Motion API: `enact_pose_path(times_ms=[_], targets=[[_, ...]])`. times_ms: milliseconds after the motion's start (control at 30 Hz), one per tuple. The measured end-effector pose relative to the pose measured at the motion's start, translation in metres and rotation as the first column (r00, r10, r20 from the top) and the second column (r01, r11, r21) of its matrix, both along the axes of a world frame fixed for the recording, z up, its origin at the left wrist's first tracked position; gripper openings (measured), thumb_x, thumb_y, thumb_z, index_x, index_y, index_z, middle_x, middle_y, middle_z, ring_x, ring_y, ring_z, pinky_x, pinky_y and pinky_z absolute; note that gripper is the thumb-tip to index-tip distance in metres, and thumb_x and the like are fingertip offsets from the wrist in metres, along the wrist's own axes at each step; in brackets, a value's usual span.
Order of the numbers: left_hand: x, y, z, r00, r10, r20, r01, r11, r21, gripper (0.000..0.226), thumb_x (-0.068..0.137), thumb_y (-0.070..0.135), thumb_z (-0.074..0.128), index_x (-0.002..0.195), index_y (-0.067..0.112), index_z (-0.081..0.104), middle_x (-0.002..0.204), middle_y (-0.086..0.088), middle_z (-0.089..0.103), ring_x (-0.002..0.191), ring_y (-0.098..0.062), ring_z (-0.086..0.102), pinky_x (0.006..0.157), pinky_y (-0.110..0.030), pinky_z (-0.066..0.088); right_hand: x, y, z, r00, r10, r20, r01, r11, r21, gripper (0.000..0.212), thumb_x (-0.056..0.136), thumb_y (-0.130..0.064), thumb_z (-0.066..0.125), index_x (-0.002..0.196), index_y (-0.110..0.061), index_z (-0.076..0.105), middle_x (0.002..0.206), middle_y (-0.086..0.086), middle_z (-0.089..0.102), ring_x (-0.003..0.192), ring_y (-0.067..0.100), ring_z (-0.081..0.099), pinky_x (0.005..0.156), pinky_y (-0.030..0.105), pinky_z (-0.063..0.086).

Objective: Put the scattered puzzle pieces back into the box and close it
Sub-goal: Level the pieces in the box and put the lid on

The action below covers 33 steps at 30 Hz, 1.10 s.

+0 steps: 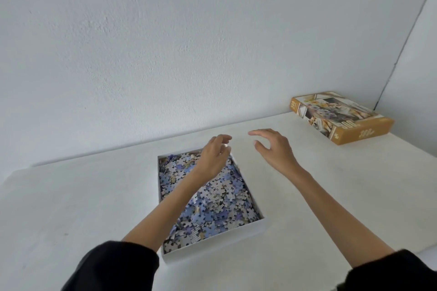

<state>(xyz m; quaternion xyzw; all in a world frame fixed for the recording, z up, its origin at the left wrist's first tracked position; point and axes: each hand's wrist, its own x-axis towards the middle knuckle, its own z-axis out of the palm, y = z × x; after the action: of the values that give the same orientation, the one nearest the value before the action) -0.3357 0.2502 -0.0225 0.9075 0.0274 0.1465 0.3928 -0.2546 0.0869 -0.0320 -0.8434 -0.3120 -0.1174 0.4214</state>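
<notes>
A white open box point(214, 247) sits on the white table, filled with several blue, purple and grey puzzle pieces point(220, 198). My left hand point(214, 156) hovers over the box's far right corner, fingers curled; whether it holds a piece I cannot tell. My right hand point(274, 147) is above the bare table just right of the box's far corner, fingers spread and empty. The box lid point(340, 117), orange-yellow with a picture of dogs and "300" printed on it, lies picture-up at the table's far right, well apart from both hands.
The white table point(82, 196) runs to a white wall behind. Its right edge drops off near the lid, and the room's corner shows behind the lid. I see no loose pieces on the tabletop.
</notes>
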Motion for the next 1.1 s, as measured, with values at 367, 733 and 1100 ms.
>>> enact_pose_path(times_ms=[367,733,1100], targets=[[0.141,-0.081,0.024,1.000,0.000,-0.019,0.001,0.997,0.082,0.026,0.093,0.010,0.051,0.117,0.004,0.057,0.121,-0.014,0.055,0.105,-0.023,0.057,0.075,-0.010,0.034,0.127,-0.108,0.016,0.997,-0.080,-0.003,0.080,0.996,-0.028,0.026,0.086,-0.010,0.057,0.110,-0.015,0.066,0.111,0.003,0.065,0.106,0.020,0.056,0.082,0.020,0.037],[0.254,-0.189,0.007,0.993,-0.005,-0.118,0.005,1.000,-0.004,0.029,0.091,0.011,0.053,0.120,0.007,0.057,0.126,-0.018,0.048,0.115,-0.028,0.051,0.091,-0.024,0.037,0.244,-0.199,0.005,0.991,-0.135,0.002,0.134,0.985,-0.109,0.036,0.083,-0.009,0.056,0.118,-0.016,0.060,0.118,0.004,0.061,0.115,0.020,0.052,0.092,0.028,0.042],[0.323,-0.231,-0.029,0.959,0.120,-0.256,-0.157,0.979,-0.128,0.051,0.094,0.037,0.046,0.141,0.024,0.032,0.143,-0.022,0.024,0.135,-0.035,0.021,0.108,-0.044,0.023,0.332,-0.256,-0.015,0.933,-0.355,-0.057,0.307,0.869,-0.389,0.048,0.083,-0.036,0.060,0.129,-0.030,0.048,0.134,0.012,0.032,0.125,0.032,0.025,0.099,0.042,0.030]])
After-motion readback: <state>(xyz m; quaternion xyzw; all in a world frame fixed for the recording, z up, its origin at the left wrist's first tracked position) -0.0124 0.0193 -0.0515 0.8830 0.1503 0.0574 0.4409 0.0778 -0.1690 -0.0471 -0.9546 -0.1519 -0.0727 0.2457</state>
